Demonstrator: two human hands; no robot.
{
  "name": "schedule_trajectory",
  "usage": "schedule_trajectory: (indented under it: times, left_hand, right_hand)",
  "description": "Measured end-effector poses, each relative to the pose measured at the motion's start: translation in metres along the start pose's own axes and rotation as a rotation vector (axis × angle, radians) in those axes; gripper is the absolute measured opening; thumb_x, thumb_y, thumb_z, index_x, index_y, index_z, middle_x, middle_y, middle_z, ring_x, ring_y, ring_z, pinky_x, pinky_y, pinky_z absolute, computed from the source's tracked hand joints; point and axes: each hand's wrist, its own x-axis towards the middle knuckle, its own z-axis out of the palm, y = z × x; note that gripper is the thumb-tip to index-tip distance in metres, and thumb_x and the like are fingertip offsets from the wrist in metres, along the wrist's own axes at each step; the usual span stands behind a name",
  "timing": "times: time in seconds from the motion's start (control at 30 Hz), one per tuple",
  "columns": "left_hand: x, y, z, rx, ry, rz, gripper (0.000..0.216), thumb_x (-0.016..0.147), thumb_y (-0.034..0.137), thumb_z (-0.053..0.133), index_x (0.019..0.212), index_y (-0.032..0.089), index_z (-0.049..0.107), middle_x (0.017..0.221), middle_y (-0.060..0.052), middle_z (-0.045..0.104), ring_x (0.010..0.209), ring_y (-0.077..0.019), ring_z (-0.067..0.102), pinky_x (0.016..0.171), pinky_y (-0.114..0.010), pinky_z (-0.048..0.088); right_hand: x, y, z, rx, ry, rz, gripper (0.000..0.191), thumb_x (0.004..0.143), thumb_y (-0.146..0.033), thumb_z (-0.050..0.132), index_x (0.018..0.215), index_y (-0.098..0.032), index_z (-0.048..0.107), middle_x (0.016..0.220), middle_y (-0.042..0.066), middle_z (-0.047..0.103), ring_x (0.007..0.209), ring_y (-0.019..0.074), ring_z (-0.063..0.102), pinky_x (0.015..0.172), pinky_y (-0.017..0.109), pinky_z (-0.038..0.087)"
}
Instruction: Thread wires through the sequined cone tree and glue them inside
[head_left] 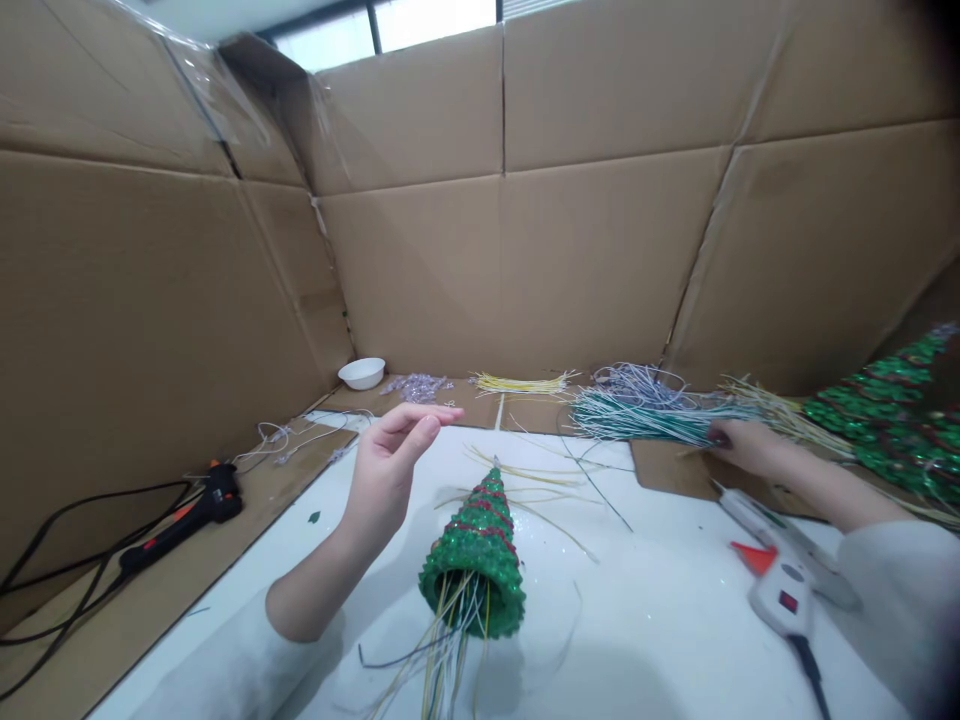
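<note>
A green glittery cone tree (477, 556) with red bands lies on its side on the white table (660, 620), with thin wires trailing out of its open base. My left hand (390, 465) hovers just left of it, fingers loosely together and pointing right; a very fine wire may be pinched at the fingertips, but I cannot make it out. My right hand (742, 445) reaches to the back right and rests on a bundle of teal and grey wires (645, 415), fingers curled on them.
A white glue gun (780, 580) with an orange tip lies at the right. A black glue gun (187, 515) and cables lie on cardboard at left. A white bowl (361, 373), yellow wires (521, 383) and more green trees (892, 415) sit further back. Cardboard walls enclose the table.
</note>
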Motion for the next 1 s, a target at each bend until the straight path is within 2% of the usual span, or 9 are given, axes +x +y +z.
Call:
schedule_trajectory:
  times: [0.23,0.43,0.5,0.63,0.7,0.77,0.83,0.9,1.0]
  left_hand:
    - [0.001,-0.001,-0.001,0.119,0.042,-0.045,0.011,0.078,0.027,0.063,0.081,0.021,0.072,0.089,-0.004,0.073,0.092,-0.0203,0.062,0.084,-0.029,0.042]
    - [0.012,-0.005,-0.010,0.299,0.003,-0.035,0.016,0.078,0.031,0.061,0.082,0.020,0.071,0.090,-0.005,0.073,0.090,-0.0210,0.062,0.084,-0.030,0.043]
    - [0.021,-0.009,-0.018,0.423,-0.032,-0.061,0.020,0.079,0.034,0.058,0.082,0.019,0.071,0.089,-0.004,0.073,0.089,-0.0210,0.062,0.081,-0.029,0.044]
    - [0.044,-0.024,-0.042,0.755,-0.152,-0.143,0.031,0.081,0.044,0.050,0.078,0.018,0.067,0.081,-0.002,0.071,0.077,-0.0185,0.061,0.068,-0.025,0.043]
    - [0.054,-0.031,-0.053,0.985,-0.253,-0.156,0.040,0.085,0.048,0.042,0.077,0.017,0.066,0.081,-0.001,0.070,0.074,-0.0170,0.059,0.066,-0.024,0.041]
    - [0.061,-0.035,-0.063,1.067,-0.298,-0.180,0.042,0.084,0.047,0.042,0.071,0.015,0.065,0.070,-0.001,0.066,0.064,-0.0153,0.053,0.060,-0.024,0.037]
    - [0.065,-0.036,-0.070,1.131,-0.318,-0.196,0.042,0.085,0.046,0.041,0.067,0.015,0.064,0.054,0.001,0.055,0.053,-0.0135,0.045,0.053,-0.024,0.032]
    - [0.067,-0.037,-0.076,1.188,-0.320,-0.199,0.040,0.086,0.043,0.039,0.066,0.016,0.061,0.050,0.002,0.046,0.051,-0.0133,0.042,0.051,-0.023,0.029]
    - [0.071,-0.039,-0.085,1.256,-0.320,-0.180,0.030,0.087,0.034,0.037,0.076,0.016,0.058,0.062,0.001,0.054,0.061,-0.0152,0.049,0.056,-0.023,0.032]
  right_hand:
    - [0.009,0.010,0.011,-0.018,-0.022,0.021,0.011,0.067,-0.014,0.061,0.057,-0.019,0.059,0.058,0.002,0.055,0.056,0.0156,0.047,0.061,0.030,0.033]
    - [0.015,0.005,-0.004,-0.166,-0.053,0.079,0.006,0.066,-0.017,0.064,0.061,-0.017,0.062,0.059,0.007,0.060,0.056,0.0204,0.052,0.058,0.031,0.035]
    - [0.014,-0.002,-0.012,-0.253,-0.062,0.083,0.002,0.068,-0.016,0.063,0.068,-0.015,0.064,0.068,0.012,0.064,0.061,0.0243,0.056,0.059,0.032,0.037]
    - [0.004,-0.029,-0.028,-0.406,-0.068,-0.037,0.024,0.082,-0.024,0.050,0.097,-0.012,0.064,0.102,0.019,0.064,0.096,0.0314,0.056,0.081,0.037,0.037]
    - [-0.004,-0.049,-0.033,-0.467,-0.068,-0.097,0.028,0.083,-0.027,0.048,0.100,-0.012,0.063,0.109,0.021,0.061,0.108,0.0344,0.050,0.088,0.041,0.033]
    - [-0.013,-0.071,-0.035,-0.497,-0.076,-0.169,0.027,0.084,-0.028,0.047,0.101,-0.013,0.062,0.109,0.019,0.061,0.110,0.0320,0.048,0.092,0.040,0.031]
    - [-0.021,-0.094,-0.034,-0.506,-0.090,-0.229,0.023,0.085,-0.025,0.045,0.097,-0.016,0.062,0.105,0.013,0.063,0.107,0.0276,0.050,0.090,0.036,0.032]
    - [-0.028,-0.114,-0.029,-0.489,-0.121,-0.248,0.019,0.085,-0.022,0.043,0.087,-0.018,0.062,0.090,0.008,0.066,0.087,0.0218,0.058,0.076,0.030,0.038]
    - [-0.033,-0.138,-0.016,-0.415,-0.174,-0.207,0.015,0.083,-0.019,0.044,0.087,-0.019,0.058,0.077,0.005,0.066,0.064,0.0164,0.055,0.054,0.025,0.030]
